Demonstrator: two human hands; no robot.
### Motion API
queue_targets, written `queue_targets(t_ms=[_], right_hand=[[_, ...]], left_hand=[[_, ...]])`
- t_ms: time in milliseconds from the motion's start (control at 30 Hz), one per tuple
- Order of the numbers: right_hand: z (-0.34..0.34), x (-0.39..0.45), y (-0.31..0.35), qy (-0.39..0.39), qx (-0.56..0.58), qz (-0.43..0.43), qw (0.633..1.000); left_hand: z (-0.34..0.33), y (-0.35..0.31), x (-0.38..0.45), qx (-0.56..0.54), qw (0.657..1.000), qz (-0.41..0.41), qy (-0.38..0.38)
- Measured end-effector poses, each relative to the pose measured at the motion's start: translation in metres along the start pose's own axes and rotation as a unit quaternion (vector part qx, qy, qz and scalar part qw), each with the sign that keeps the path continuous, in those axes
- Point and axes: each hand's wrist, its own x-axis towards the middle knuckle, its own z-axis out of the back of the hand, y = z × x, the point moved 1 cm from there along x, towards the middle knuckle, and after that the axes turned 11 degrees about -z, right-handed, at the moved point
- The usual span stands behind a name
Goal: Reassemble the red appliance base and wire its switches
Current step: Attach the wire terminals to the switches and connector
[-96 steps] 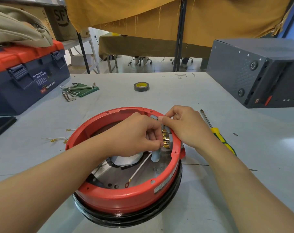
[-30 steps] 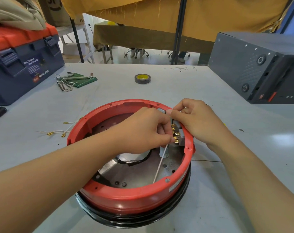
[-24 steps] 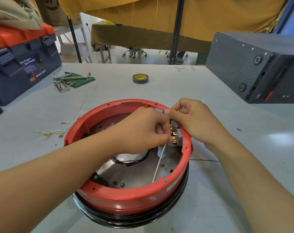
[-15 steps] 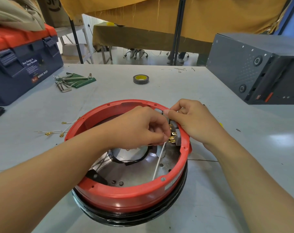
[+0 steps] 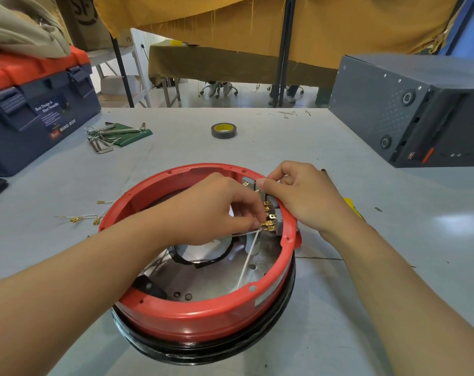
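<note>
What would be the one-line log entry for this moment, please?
step: wiring switches | left hand: pinches white wire at switch terminals | right hand: steadies switch block on red base

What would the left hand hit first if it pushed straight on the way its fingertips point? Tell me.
Most likely the brass terminals of the grey switch block on the red base wall. The left hand pinches the white wire right beside them; whether they already touch is unclear.

Workshop or repair bench: grey table (image 5: 325, 164) carrying toolbox (image 5: 35, 115), hex keys (image 5: 108, 135), tape roll (image 5: 223, 130), loose terminal wires (image 5: 81, 217); metal racking and draped yellow cloth (image 5: 311, 25) standing behind.
</note>
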Motion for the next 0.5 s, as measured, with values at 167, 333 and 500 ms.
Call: queue_targets(t_ms=[167,333,500], right_hand=[[0.0010,-0.0018,0.0002,-0.004,-0.013,0.003,1.000],[-0.0012,-0.0017,-0.0005,-0.010,-0.006,0.003,1.000],[-0.0021,-0.0017,-0.0006,-0.011,-0.010,0.007,1.000]], left_hand=[[0.0001,-0.0007,-0.0003,0.039,0.999,-0.033,0.008],[-0.0016,-0.0022,-0.0010,0.079,0.995,-0.058,0.015],[-0.0039,-0.0011,-0.0014,0.100,0.993,-0.065,0.014]])
